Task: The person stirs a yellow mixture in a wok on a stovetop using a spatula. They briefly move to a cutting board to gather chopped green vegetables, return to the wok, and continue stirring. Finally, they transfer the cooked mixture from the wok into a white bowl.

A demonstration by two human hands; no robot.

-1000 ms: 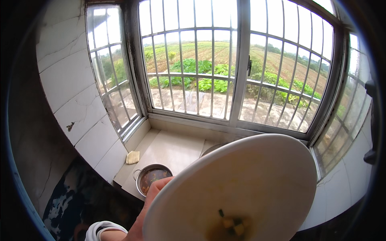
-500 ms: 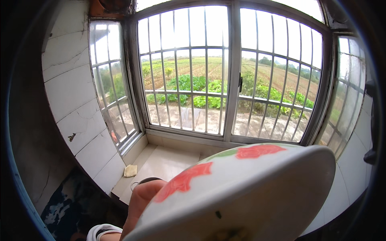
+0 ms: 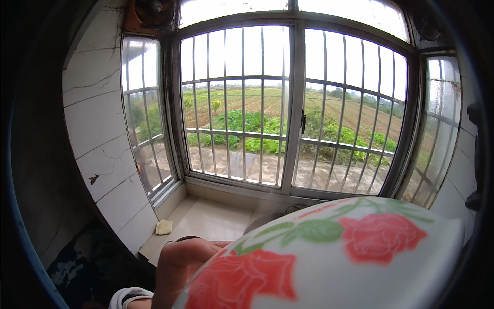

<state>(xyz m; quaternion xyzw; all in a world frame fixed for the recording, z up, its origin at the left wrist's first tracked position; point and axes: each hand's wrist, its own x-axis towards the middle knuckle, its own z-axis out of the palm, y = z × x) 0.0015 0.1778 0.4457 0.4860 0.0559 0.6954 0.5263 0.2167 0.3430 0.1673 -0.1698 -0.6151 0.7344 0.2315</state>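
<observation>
A white bowl (image 3: 329, 268) with red roses and green leaves fills the lower right, very close to me. It is tipped so that its outer wall faces me, which hides its inside. My left hand (image 3: 180, 262) comes up from the lower left, under a white cuff (image 3: 128, 297). It grips the bowl's left side, its fingers bent and partly covered by the bowl. My right hand does not show.
Beyond the bowl, a tiled ledge (image 3: 206, 216) runs below a barred window (image 3: 236, 113). A folded pale-yellow cloth or sponge (image 3: 164, 227) lies at the ledge's left. Part of a dark round rim (image 3: 188, 238) shows behind my hand. White tiled walls (image 3: 118, 201) flank the ledge.
The bowl has tipped up: its inside, with a dark bit and some food, was partly visible and is now hidden. More of its rose-patterned outside shows. The whole view has shifted slightly.
</observation>
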